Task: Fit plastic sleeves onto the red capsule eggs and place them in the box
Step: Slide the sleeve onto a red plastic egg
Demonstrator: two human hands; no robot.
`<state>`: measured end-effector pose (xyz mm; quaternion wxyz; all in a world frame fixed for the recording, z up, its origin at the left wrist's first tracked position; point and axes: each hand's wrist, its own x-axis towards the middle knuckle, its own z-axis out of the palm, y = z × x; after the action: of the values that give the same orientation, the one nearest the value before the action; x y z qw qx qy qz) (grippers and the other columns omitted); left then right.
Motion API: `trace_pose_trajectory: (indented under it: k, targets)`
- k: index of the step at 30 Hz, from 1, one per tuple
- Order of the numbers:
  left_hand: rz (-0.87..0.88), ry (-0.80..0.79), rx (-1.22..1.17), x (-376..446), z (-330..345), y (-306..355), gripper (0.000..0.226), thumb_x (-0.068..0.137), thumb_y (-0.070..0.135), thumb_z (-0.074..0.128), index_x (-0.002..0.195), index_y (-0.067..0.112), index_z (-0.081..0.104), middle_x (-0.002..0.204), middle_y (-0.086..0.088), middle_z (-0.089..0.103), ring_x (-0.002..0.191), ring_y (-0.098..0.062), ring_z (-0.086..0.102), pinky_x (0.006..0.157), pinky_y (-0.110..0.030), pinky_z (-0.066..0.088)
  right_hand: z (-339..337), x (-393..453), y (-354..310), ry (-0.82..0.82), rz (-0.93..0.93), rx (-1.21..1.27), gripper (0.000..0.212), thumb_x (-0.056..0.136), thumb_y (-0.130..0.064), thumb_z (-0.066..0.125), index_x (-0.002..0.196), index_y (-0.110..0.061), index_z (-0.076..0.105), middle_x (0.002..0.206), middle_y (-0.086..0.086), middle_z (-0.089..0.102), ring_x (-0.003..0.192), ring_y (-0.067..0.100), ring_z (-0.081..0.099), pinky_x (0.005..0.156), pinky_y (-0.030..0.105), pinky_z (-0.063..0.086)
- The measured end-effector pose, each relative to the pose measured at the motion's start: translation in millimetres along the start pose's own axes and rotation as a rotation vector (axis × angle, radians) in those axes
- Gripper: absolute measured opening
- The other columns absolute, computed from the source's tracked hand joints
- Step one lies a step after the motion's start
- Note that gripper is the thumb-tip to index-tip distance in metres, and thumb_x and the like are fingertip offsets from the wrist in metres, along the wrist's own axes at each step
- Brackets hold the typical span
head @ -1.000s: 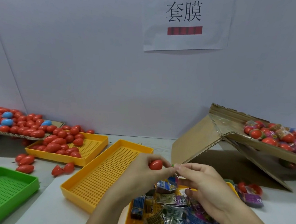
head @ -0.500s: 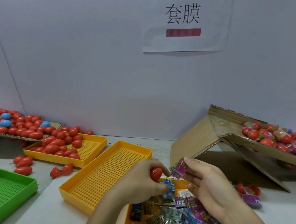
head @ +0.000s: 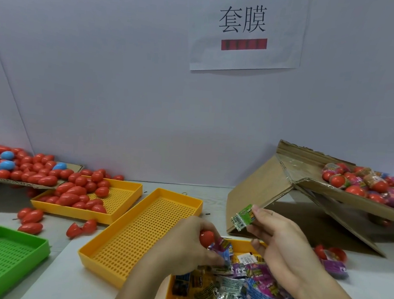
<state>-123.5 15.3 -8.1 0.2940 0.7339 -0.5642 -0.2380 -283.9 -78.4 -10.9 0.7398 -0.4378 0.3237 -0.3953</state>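
Left hand [head: 184, 249] fingers curled round red capsule egg [head: 206, 238], egg showing at fingertips, just above sleeve pile [head: 239, 290] in near yellow tray. Right hand [head: 284, 246] pinches green sleeve [head: 244, 217] at thumb and forefinger tips, right of egg, apart from it. Cardboard box [head: 316, 199] far right

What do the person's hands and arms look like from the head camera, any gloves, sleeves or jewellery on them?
Both hands are bare: no gloves on the left hand or the right hand. No rings show on the visible fingers, and no watch or band at either wrist. Both forearms are uncovered right down to the bottom edge of the frame, with no sleeve in view. Fingernails look short and unpainted, as far as the picture shows.
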Motion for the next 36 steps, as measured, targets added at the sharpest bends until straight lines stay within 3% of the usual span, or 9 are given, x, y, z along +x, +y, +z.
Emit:
trace_pose_trajectory:
  k: [5,7,10,13,18,23,27,31,36]
  targets:
    - [0.014,-0.009,-0.041,-6.1,-5.3,2.1,0.04,0.075,0.064,0.072,0.103,0.035,0.074,0.075,0.021,0.065,0.06,0.005,0.059,0.05,-0.007,0.04,-1.2,2.2,3.2,0.048,-0.008,-0.006,0.005,0.088,-0.018,0.069,0.088,-0.013,0.069,0.067,-0.003,0.071,0.073,0.012,0.059,0.057,0.026,0.039]
    - [0.038,0.081,-0.089,-5.2,-5.7,3.2,0.031,0.083,0.059,0.067,0.093,0.032,0.078,0.059,0.022,0.062,0.05,0.004,0.053,0.045,-0.008,0.035,-0.4,2.2,4.6,0.04,-0.016,-0.023,0.009,0.087,-0.019,0.069,0.091,-0.012,0.071,0.07,-0.002,0.072,0.073,0.012,0.06,0.057,0.026,0.039]
    - [0.02,0.174,-0.157,-3.4,-6.7,4.6,0.005,0.083,0.035,0.078,0.078,0.035,0.079,0.076,0.019,0.07,0.069,0.004,0.062,0.056,-0.012,0.049,1.3,2.7,7.5,0.031,-0.039,-0.049,0.009,0.086,-0.019,0.07,0.092,-0.012,0.072,0.065,-0.005,0.071,0.067,0.008,0.062,0.056,0.026,0.04]
    - [0.046,0.139,-0.132,-2.7,-6.2,2.9,0.007,0.082,0.031,0.079,0.075,0.033,0.08,0.078,0.015,0.072,0.074,0.0,0.064,0.063,-0.019,0.055,1.8,3.1,8.3,0.025,-0.064,-0.06,0.012,0.084,-0.02,0.071,0.093,-0.012,0.074,0.066,-0.005,0.071,0.069,0.009,0.062,0.059,0.027,0.04]
    - [0.076,0.171,-0.012,-3.9,1.8,7.8,0.042,0.09,0.048,0.065,0.069,0.014,0.078,0.052,0.003,0.063,0.042,-0.006,0.05,0.042,-0.013,0.035,0.3,2.0,7.5,0.01,-0.072,-0.066,0.018,0.077,-0.024,0.072,0.092,-0.012,0.074,0.068,-0.003,0.073,0.072,0.011,0.061,0.06,0.028,0.04]
    - [0.036,0.069,0.056,-2.6,2.2,4.1,0.006,0.083,0.028,0.078,0.088,0.029,0.08,0.079,0.007,0.069,0.062,-0.004,0.063,0.051,-0.015,0.049,-0.3,1.9,6.9,0.009,-0.074,-0.075,0.021,0.076,-0.025,0.073,0.092,-0.012,0.075,0.072,-0.002,0.073,0.074,0.013,0.061,0.059,0.028,0.04]
    - [0.067,0.083,0.03,-2.2,2.1,5.4,0.036,0.078,0.042,0.081,0.113,0.041,0.07,0.118,0.025,0.062,0.095,0.013,0.056,0.075,-0.005,0.045,-1.0,0.6,5.9,0.003,-0.082,-0.079,0.025,0.072,-0.028,0.074,0.091,-0.013,0.075,0.071,-0.002,0.073,0.075,0.013,0.061,0.06,0.029,0.041]
    - [0.072,0.209,-0.198,-0.9,7.0,13.6,0.03,0.077,0.056,0.075,0.105,0.047,0.065,0.09,0.042,0.057,0.084,0.019,0.059,0.064,-0.001,0.045,1.9,-0.2,10.2,-0.032,-0.082,-0.083,0.028,0.069,-0.03,0.074,0.091,-0.011,0.076,0.081,0.007,0.075,0.074,0.015,0.065,0.063,0.03,0.043]
    - [0.026,0.227,-0.549,3.3,12.9,17.6,0.011,0.076,0.032,0.083,0.07,0.029,0.075,0.056,0.017,0.057,0.049,-0.007,0.051,0.058,-0.024,0.052,6.8,1.2,12.5,-0.036,-0.131,-0.053,0.024,0.064,-0.026,0.075,0.081,-0.009,0.078,0.078,0.014,0.073,0.071,0.017,0.064,0.066,0.029,0.05]
